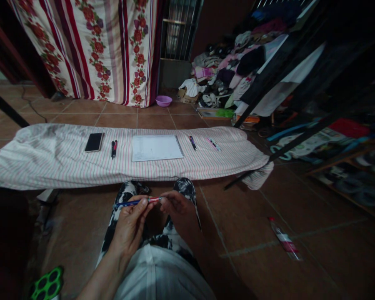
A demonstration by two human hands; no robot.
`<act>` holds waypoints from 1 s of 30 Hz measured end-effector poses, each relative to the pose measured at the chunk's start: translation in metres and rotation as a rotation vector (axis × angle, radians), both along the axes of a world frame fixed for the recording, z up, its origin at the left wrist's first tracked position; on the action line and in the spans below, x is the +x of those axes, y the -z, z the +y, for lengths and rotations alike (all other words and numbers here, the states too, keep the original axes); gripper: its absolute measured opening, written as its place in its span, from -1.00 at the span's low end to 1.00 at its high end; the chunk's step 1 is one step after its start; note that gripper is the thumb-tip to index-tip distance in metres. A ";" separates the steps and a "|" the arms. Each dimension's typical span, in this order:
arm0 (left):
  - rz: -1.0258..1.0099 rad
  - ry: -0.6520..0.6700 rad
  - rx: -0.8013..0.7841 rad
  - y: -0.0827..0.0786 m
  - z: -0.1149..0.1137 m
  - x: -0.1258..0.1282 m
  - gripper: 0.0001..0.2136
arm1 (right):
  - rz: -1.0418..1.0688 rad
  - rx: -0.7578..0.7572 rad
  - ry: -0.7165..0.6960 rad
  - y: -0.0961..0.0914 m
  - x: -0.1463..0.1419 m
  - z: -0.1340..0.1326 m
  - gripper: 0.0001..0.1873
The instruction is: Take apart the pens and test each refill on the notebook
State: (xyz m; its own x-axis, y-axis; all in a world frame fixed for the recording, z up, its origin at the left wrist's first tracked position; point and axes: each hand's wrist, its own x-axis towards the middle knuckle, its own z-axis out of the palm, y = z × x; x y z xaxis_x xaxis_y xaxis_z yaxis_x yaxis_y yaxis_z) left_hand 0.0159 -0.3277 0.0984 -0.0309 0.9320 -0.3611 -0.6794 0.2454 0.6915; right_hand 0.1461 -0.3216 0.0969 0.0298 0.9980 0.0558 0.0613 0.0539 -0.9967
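Above my lap, my left hand (133, 218) pinches a slim pen (129, 203), dark blue along one end and red and white toward the other. The fingertips of my right hand (178, 208) close on the pen's right end. It lies almost level between both hands. Beyond my knees, a spiral notebook (158, 148) rests open on the striped cloth (68, 166). Left of it are two pens (113, 149) and a dark phone (94, 142). To its right lie a dark pen (193, 143) and a pink and pale pen-like item (213, 144).
A plastic bottle (284, 239) lies on the tiled floor to my right. Dark metal bars (256, 171) slant past the cloth's right end. Further back are a purple basin (163, 101), a heap of clothes (228, 71) and a flowered curtain (96, 50). A green object (48, 283) sits at lower left.
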 end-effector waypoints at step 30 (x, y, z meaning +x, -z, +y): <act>0.021 -0.007 -0.004 0.004 0.001 0.001 -0.82 | 0.134 -0.040 0.012 0.004 -0.002 0.001 -0.83</act>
